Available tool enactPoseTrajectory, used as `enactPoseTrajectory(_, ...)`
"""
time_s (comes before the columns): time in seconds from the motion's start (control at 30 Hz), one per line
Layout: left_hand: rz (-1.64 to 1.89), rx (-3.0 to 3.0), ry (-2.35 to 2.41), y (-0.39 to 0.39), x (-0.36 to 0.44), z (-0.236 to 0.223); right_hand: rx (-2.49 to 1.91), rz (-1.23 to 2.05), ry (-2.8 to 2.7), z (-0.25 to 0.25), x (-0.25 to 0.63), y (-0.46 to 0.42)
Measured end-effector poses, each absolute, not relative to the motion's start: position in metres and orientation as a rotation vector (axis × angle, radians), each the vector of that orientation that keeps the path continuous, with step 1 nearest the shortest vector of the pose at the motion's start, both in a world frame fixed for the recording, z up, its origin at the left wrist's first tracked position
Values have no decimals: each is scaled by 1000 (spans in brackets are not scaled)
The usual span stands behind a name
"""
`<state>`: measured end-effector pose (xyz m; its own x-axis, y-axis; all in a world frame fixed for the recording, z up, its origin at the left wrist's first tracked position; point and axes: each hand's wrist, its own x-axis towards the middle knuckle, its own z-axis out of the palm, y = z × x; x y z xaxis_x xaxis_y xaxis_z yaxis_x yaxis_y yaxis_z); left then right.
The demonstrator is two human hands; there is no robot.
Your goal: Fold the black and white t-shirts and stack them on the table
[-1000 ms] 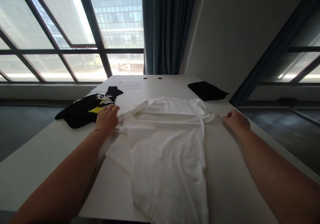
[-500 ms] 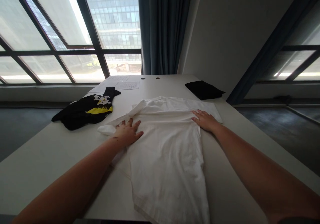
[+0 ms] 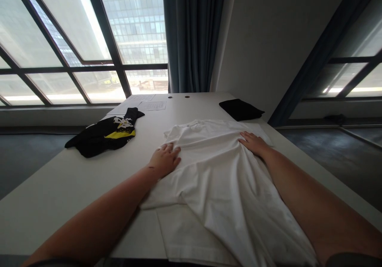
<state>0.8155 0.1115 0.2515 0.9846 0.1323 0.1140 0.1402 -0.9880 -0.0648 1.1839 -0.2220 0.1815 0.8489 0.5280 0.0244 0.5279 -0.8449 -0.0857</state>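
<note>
A white T-shirt [image 3: 209, 171] lies spread on the white table [image 3: 113, 195], its collar end facing away from me. Its near part is creased, and the lower hem hangs toward the table's front edge. My left hand [image 3: 165, 159] rests palm down on the shirt's left edge, fingers outstretched over the cloth. On the right side, my right hand [image 3: 253, 143] lies flat on the shirt near the far end, and folds run from its fingertips toward me. Neither hand grips the cloth.
A black garment with a yellow and white print [image 3: 110, 133] lies at the table's left edge. A folded black cloth [image 3: 241, 110] sits at the back right. Paper sheets [image 3: 152, 106] lie at the back left. Beyond stand windows and a blue curtain [image 3: 193, 36].
The left part of the shirt has been drawn in to the right along with my left hand. Its near part has spread rightward, toward my right forearm, with new creases. My right hand has shifted slightly right.
</note>
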Motion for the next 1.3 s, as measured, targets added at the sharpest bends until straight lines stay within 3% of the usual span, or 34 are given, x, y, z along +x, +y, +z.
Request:
enactPoseTrajectory(0.2, -36, -2921, -883, 180, 819, 238, -2991, 58, -730, 183, 1183, -216)
enactPoseTrajectory(0.37, -128, -2808, -1113, 220, 811, 239, -2990, 54, -713, 183, 1181, -217)
enactPoseTrajectory(0.5, -442, -2835, -830, 223, 820, 232, -2961, 17, -753, 180, 1181, -221)
enactPoseTrajectory(0.63, -189, -3067, -455, 220, 838, 222, -2939, -3, -774, 179, 1181, -219)
enactPoseTrajectory(1.07, -325, -3132, -679, 274, 880, 227, -2901, -4, -861, 181, 1182, -208)
enactPoseTrajectory(1.17, -531, -3062, -614, 258, 868, 238, -2897, 5, -822, 184, 1187, -204)
enactPoseTrajectory(1.3, -660, -3133, -166, 196, 809, 252, -2885, -29, -790, 185, 1189, -206)
